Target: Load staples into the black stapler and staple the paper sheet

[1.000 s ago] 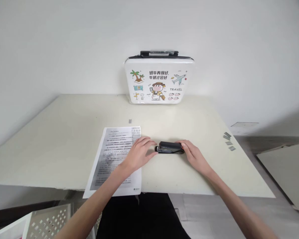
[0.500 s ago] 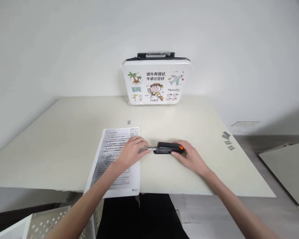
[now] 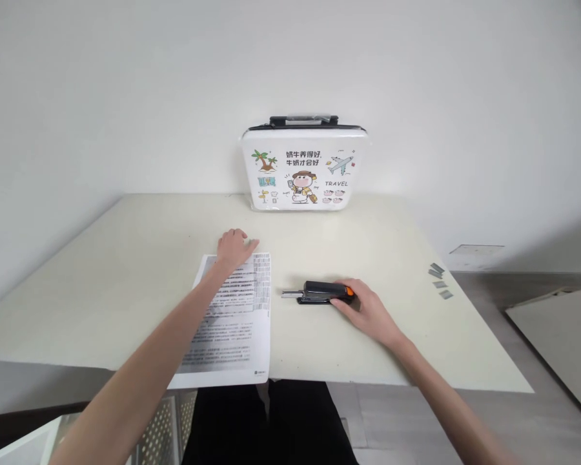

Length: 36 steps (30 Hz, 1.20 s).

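My right hand (image 3: 368,311) is closed round the orange-marked rear end of a black stapler (image 3: 326,290) lying on its side of the table, right of the paper. A metal staple tray (image 3: 292,294) sticks out of the stapler's left end. Beyond the top edge of a printed sheet (image 3: 237,323), my left hand (image 3: 233,247) rests low over the table. One digit stretches to the right, apart from the other fingers, which are bent. It covers the spot of a small staple strip, now hidden. My left forearm crosses the sheet.
Several grey staple strips (image 3: 439,281) lie near the right edge of the table (image 3: 368,245). A white case (image 3: 305,171) with cartoon prints and a black handle stands at the back against the wall. A perforated light basket (image 3: 157,429) is below the table, lower left.
My left hand has left the stapler's staple tray and moved up and left past the sheet's top edge. My right hand still holds the stapler. The view has shifted slightly.
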Available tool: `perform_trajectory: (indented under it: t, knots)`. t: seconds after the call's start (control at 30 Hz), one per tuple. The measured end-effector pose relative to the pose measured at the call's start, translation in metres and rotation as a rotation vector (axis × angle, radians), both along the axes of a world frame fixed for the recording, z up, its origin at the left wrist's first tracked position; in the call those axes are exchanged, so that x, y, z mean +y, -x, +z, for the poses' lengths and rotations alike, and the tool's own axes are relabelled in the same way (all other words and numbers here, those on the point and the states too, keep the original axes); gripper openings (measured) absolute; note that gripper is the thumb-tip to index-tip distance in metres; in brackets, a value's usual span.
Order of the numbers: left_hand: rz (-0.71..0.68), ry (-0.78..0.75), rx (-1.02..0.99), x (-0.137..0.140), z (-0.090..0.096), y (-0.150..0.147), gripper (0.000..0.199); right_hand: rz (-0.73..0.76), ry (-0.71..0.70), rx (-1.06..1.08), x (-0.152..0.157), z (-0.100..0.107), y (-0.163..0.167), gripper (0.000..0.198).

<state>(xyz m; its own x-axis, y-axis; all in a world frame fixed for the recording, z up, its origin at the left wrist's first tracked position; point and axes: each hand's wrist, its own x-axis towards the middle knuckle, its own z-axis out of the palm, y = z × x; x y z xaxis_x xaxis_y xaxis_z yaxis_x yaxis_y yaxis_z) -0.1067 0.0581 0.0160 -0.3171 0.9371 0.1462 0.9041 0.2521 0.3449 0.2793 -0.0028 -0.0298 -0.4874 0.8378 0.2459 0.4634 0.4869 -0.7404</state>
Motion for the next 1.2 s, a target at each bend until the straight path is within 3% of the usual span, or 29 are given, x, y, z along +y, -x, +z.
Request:
perform_trajectory:
  t: [0.13, 0.23, 0.47, 0.63, 0.73, 0.87, 1.0, 1.2]
  knots:
    - [-0.049, -0.001, -0.009, 0.01, 0.0, -0.006, 0.008, -0.008, 0.005, -0.005, -0.001, 0.002, 0.001, 0.034]
    - [-0.107, -0.016, -0.059, 0.002, 0.01, -0.014, 0.009, -0.003, -0.006, -0.006, 0.0, 0.002, 0.0, 0.034]
    - [-0.247, 0.022, -0.292, -0.054, 0.036, -0.04, 0.032, -0.001, -0.012, -0.028, -0.001, 0.004, -0.001, 0.031]
    - [-0.325, 0.146, -0.449, -0.095, 0.05, -0.056, 0.038, -0.006, -0.01, -0.044, -0.002, 0.004, -0.002, 0.034]
    - [-0.406, 0.084, -0.419, -0.113, 0.046, -0.065, 0.036, -0.008, -0.015, -0.044, -0.003, 0.004, -0.001, 0.034]
    - [-0.523, -0.075, -0.278, -0.126, 0.027, -0.078, 0.029, -0.011, -0.014, -0.042, -0.004, 0.006, -0.001, 0.033]
    - [-0.584, -0.134, -0.236, -0.127, 0.011, -0.088, 0.024, -0.015, -0.01, -0.044, -0.003, 0.006, -0.001, 0.032]
    - [-0.597, -0.146, -0.196, -0.121, 0.006, -0.095, 0.017, -0.013, -0.019, -0.051, -0.002, 0.006, -0.002, 0.031]
